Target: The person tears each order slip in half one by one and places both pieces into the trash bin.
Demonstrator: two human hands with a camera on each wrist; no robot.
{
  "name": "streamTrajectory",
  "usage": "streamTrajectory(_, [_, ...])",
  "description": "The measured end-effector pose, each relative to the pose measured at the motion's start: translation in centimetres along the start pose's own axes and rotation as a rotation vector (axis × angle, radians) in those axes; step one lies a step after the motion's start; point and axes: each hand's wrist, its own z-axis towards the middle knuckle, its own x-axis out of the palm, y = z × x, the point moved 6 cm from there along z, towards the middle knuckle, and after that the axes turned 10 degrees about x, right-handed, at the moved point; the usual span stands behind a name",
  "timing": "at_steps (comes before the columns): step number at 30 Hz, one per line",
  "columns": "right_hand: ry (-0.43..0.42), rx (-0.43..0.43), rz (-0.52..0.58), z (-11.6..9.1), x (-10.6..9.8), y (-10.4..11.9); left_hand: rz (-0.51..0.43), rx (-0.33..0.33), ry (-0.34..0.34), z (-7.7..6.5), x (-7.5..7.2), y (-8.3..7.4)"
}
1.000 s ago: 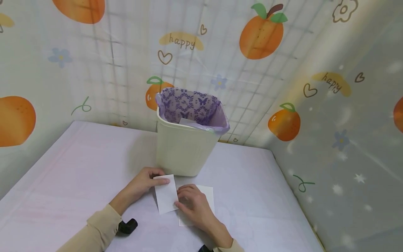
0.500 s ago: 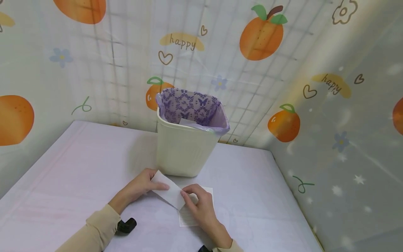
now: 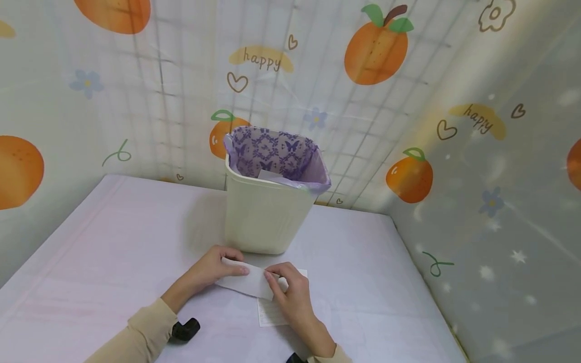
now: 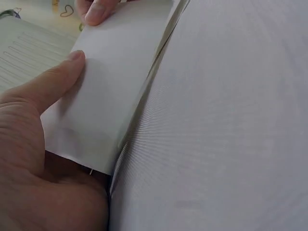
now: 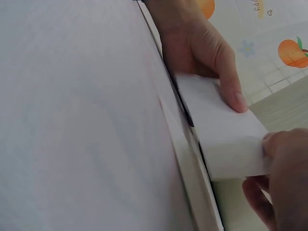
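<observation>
We see the left hand [image 3: 208, 268] and right hand [image 3: 295, 295] pinching opposite ends of the paper [image 3: 252, 283], near the bin [image 3: 265, 217].

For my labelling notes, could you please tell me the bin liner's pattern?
The liner shows purple butterflies and scrollwork, best in the head view.

A white rectangular slip of paper [image 3: 250, 284], smooth and matt, above a matt white sheet of printed paper [image 3: 270, 313]. A cream tapered plastic bin [image 3: 263, 217], smooth with a soft sheen; its purple butterfly-patterned plastic liner [image 3: 320, 187] is thin, wrinkled and faintly glossy. A beige sleeve [image 3: 147, 325] of creased matt cloth.
</observation>
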Motion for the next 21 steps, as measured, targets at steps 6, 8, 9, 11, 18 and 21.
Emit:
streamTrajectory(6, [-0.005, 0.057, -0.015, 0.0, -0.1, -0.1, -0.022, 0.036, 0.029, 0.0, 0.5, -0.3])
streamTrajectory(8, [0.003, 0.064, -0.011, -0.1, -0.1, -0.1, -0.034, 0.058, 0.04, 0.0, 0.8, -0.5])
streamTrajectory(9, [0.011, 0.063, -0.008, -0.1, 0.0, -0.1, -0.038, 0.07, 0.044, 0.0, 1.0, -0.6])
streamTrajectory(11, [0.035, 0.054, 0.01, -0.2, 0.1, -0.1, -0.038, 0.087, 0.058, 0.0, 1.5, -0.8])
streamTrajectory(18, [0.082, 0.014, 0.065, -0.3, 0.5, 0.1, -0.031, 0.086, 0.086, -0.1, 2.8, -1.0])
streamTrajectory(21, [0.106, 0.087, 0.116, -0.5, 0.6, -0.5, -0.025, 0.08, 0.056, -0.2, 2.9, -0.7])
